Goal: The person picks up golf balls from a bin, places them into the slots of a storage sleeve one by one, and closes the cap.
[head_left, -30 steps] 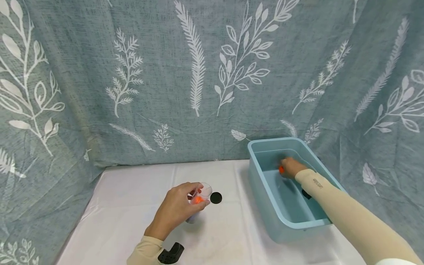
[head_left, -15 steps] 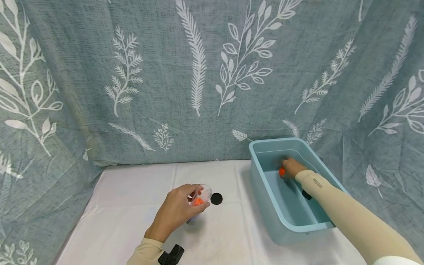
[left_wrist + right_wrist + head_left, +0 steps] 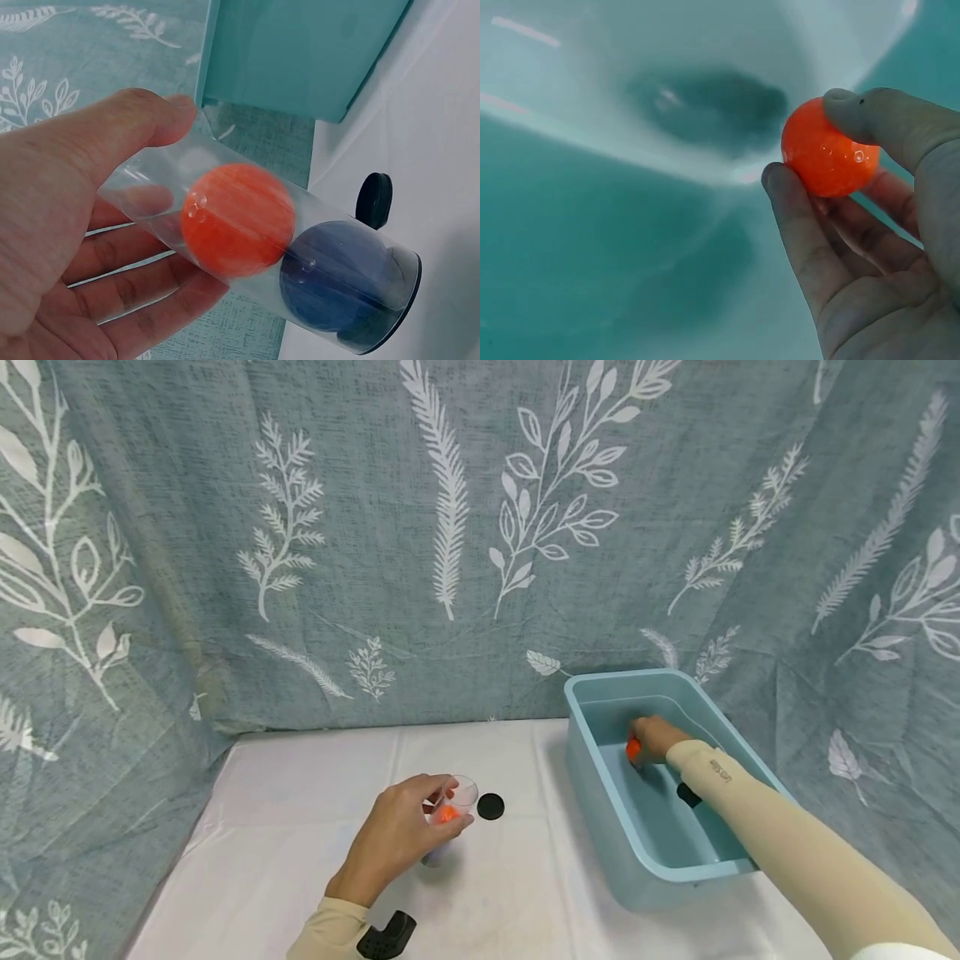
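Note:
My left hand [image 3: 401, 831] holds a clear plastic tube [image 3: 161, 169] near its open end, thumb on one side and fingers on the other. In the left wrist view, an orange ball [image 3: 238, 220] sits inside the tube above a dark blue ball [image 3: 334, 276], which lies toward the dark-rimmed far end. My right hand [image 3: 656, 739] reaches down into the light blue bin [image 3: 645, 889]. In the right wrist view, its thumb and fingertips pinch another orange ball [image 3: 829, 150] over the bin's floor. A round black cap [image 3: 491, 807] lies on the table just right of the tube.
A white cloth [image 3: 300, 802] covers the table. Behind it hangs a grey-blue curtain [image 3: 352, 527] with white leaf prints. The bin's raised walls surround my right hand, and its forearm passes over the right rim.
My right hand has shifted slightly left within the bin, and more of its orange ball shows. My left hand and the tube stay in nearly the same place.

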`<state>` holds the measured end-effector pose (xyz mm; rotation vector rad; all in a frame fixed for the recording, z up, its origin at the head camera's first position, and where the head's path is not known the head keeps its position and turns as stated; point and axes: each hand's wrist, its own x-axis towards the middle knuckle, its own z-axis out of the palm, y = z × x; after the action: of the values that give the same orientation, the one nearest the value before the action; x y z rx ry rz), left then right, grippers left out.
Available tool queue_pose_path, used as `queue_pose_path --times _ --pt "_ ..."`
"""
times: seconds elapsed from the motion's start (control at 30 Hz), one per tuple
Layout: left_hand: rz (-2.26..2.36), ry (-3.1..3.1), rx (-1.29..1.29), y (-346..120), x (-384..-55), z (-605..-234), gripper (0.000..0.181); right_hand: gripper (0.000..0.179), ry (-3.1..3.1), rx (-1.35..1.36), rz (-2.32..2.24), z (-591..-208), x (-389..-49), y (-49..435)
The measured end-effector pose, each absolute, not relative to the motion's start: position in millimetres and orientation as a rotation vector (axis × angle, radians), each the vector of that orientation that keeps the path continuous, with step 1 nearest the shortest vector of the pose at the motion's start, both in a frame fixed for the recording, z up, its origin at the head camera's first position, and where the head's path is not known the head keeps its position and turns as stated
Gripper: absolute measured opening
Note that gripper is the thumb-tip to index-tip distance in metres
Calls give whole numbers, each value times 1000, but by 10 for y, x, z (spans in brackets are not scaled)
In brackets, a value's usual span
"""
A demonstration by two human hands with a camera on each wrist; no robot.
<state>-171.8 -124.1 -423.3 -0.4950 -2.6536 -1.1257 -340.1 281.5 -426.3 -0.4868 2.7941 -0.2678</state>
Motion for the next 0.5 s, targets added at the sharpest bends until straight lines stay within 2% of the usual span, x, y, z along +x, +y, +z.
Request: queue_pose_path --times 0.27,0.5 --pt "-1137 -2647 -493 -1217 -1712 -4198 44 29 2822 -538 -417 -4036 -3315 2798" --pt "-1133 -2654 -487 -1182 -1696 -4194 44 33 2851 -542 -564 -3845 -3107 2730"
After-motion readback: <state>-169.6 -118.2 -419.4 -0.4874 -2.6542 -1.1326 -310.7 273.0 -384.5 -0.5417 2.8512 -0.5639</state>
